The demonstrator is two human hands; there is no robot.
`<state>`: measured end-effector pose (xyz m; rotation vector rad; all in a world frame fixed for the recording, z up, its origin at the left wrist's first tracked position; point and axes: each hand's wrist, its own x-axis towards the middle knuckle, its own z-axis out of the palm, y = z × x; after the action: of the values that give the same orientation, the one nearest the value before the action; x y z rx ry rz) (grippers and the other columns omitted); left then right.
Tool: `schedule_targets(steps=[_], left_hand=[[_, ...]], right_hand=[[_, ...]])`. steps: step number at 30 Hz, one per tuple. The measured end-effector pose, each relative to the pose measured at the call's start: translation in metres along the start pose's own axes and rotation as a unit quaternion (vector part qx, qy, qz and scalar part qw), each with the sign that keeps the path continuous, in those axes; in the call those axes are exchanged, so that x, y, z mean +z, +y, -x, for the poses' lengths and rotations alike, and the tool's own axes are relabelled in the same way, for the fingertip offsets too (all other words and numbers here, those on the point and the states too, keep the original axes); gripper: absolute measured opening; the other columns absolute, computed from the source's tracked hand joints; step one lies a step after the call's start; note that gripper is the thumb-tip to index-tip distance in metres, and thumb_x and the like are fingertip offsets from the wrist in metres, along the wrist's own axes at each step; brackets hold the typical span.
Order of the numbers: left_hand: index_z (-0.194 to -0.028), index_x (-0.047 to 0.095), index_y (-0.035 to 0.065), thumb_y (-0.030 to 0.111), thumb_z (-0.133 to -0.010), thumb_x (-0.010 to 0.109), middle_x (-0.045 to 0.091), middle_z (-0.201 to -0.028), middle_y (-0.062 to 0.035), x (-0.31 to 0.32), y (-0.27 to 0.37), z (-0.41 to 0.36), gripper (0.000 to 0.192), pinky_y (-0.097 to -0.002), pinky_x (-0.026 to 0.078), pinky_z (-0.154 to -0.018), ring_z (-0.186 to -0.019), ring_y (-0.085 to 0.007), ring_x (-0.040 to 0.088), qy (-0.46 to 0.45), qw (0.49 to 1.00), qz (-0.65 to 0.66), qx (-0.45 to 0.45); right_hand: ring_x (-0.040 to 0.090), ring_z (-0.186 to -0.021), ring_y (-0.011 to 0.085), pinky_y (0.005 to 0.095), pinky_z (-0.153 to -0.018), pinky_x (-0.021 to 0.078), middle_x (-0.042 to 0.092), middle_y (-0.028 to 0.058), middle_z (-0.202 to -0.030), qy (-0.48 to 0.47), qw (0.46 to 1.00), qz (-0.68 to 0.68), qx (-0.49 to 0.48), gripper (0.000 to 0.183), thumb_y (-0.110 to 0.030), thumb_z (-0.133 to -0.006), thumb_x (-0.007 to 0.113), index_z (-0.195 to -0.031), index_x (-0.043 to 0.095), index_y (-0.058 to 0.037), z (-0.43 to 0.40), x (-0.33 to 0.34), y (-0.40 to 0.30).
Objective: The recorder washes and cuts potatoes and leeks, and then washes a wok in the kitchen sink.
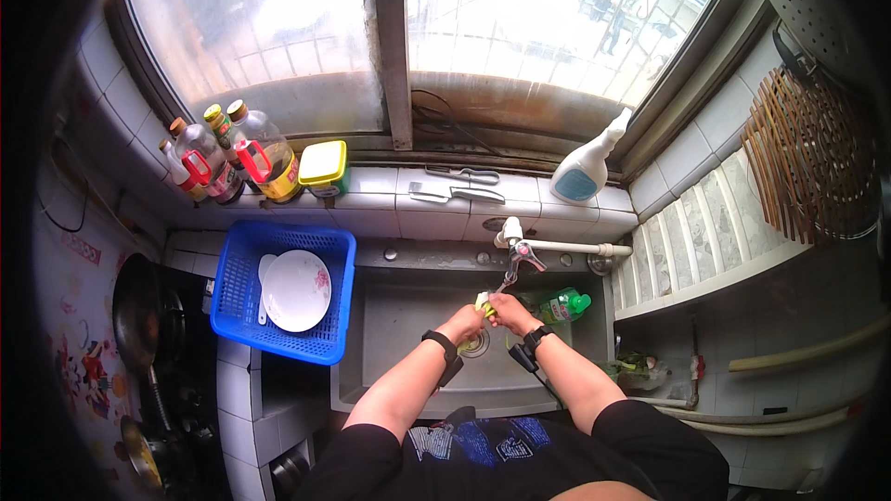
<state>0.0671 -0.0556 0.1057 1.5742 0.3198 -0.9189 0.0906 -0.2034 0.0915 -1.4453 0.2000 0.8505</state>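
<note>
Over the steel sink point(411, 341), my left hand point(463, 325) and my right hand point(511, 314) are close together, directly below the spout of the faucet point(523, 257). Both grip a small pale-green and white vegetable piece point(482, 302); my fingers cover much of it, so its exact kind is unclear. The sink's drain point(477, 346) lies beneath my hands. To the right of my right hand, a green dish soap bottle point(565, 307) leans inside the basin. Whether water runs from the spout cannot be told.
Left of the sink, a blue plastic basket point(221, 320) holds a floral plate point(298, 292). Two knives point(456, 193) and a white spray bottle point(581, 170) occupy the tiled ledge, with several condiment bottles point(271, 160) further left. A wok point(139, 313) sits at far left.
</note>
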Motion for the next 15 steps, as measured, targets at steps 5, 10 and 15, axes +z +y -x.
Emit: schedule_targets(steps=[5, 10, 15], left_hand=[[-0.079, 0.054, 0.0001, 0.034, -0.092, 0.041, 0.052, -0.06, -0.0059, -0.003, -0.004, -0.01, 0.038, -0.0317, 0.037, -0.042, -0.047, -0.0157, 0.049, -0.039, 0.994, -0.078, 0.068], [-0.085, 0.056, 0.0012, 0.041, -0.09, 0.046, 0.054, -0.063, -0.0055, -0.012, 0.002, -0.019, 0.041, -0.0301, 0.04, -0.047, -0.052, -0.0141, 0.048, -0.044, 0.97, -0.199, 0.136], [-0.086, 0.062, 0.0039, 0.052, -0.085, 0.046, 0.062, -0.07, -0.0118, -0.026, 0.007, -0.011, 0.051, -0.0363, 0.046, -0.067, -0.067, -0.0278, 0.06, -0.01, 0.953, -0.287, 0.092]], right_hand=[[0.042, -0.053, 0.0038, 0.0163, -0.049, 0.0345, 0.054, -0.0054, -0.074, -0.075, 0.993, -0.076, 0.052, 0.024, -0.036, -0.089, 0.052, -0.089, 0.054, -0.0122, 0.007, -0.01, -0.003], [0.045, -0.054, 0.0046, 0.018, -0.049, 0.0383, 0.055, -0.0028, -0.073, -0.029, 0.995, -0.097, 0.008, 0.019, -0.028, -0.088, 0.055, -0.087, 0.054, -0.0085, 0.01, -0.012, -0.001], [0.048, -0.052, 0.0067, 0.02, -0.047, 0.0402, 0.055, -0.0008, -0.071, 0.089, 0.99, -0.069, -0.084, 0.017, -0.022, -0.088, 0.057, -0.089, 0.054, -0.005, 0.013, -0.026, -0.001]])
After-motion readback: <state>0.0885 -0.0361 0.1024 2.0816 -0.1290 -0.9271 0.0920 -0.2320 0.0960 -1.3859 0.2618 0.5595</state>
